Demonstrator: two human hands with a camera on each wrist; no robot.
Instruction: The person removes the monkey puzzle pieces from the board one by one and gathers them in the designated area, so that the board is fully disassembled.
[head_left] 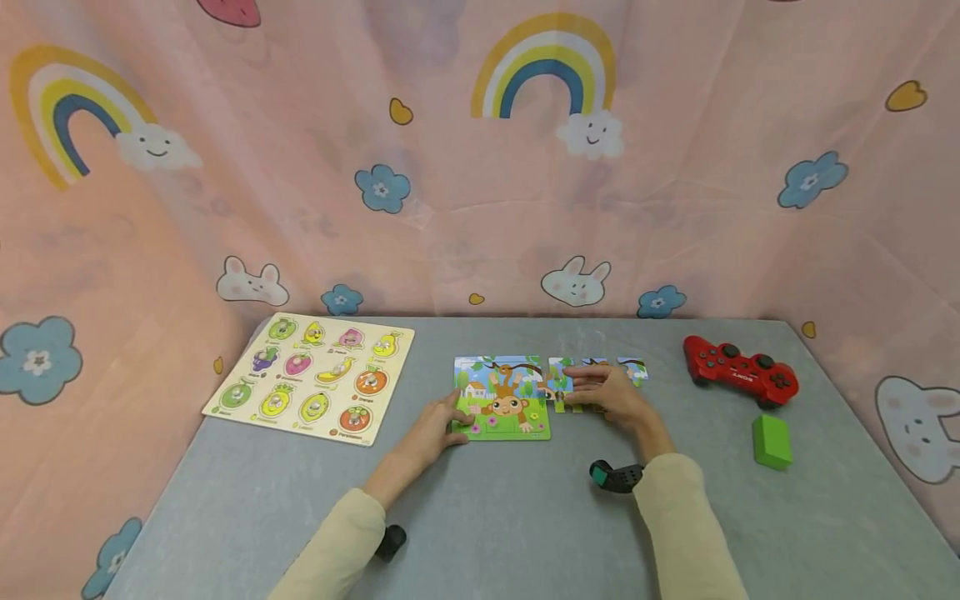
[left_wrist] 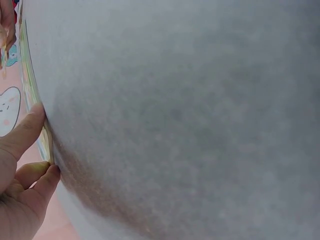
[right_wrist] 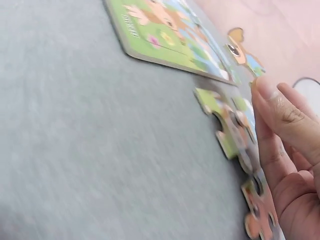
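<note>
A monkey jigsaw puzzle board (head_left: 498, 427) lies flat on the grey table. At its left edge my left hand (head_left: 433, 427) grips the near corner; the left wrist view shows the fingertips (left_wrist: 36, 114) on the board's edge. My right hand (head_left: 611, 393) pinches a puzzle piece (right_wrist: 241, 52) between thumb and fingers, raised just right of the board. It bears part of a brown face with an eye. Beneath and beyond that hand, several loose puzzle pieces (right_wrist: 222, 122) lie on the table, partly hidden by it in the head view.
To the left lies a cream fruit puzzle board (head_left: 296, 385). A red game controller (head_left: 738, 372) and a green block (head_left: 771, 442) are on the right. Behind the table (head_left: 495, 517) hangs a pink patterned curtain (head_left: 465, 225). Black straps (head_left: 617, 477) show at my wrists.
</note>
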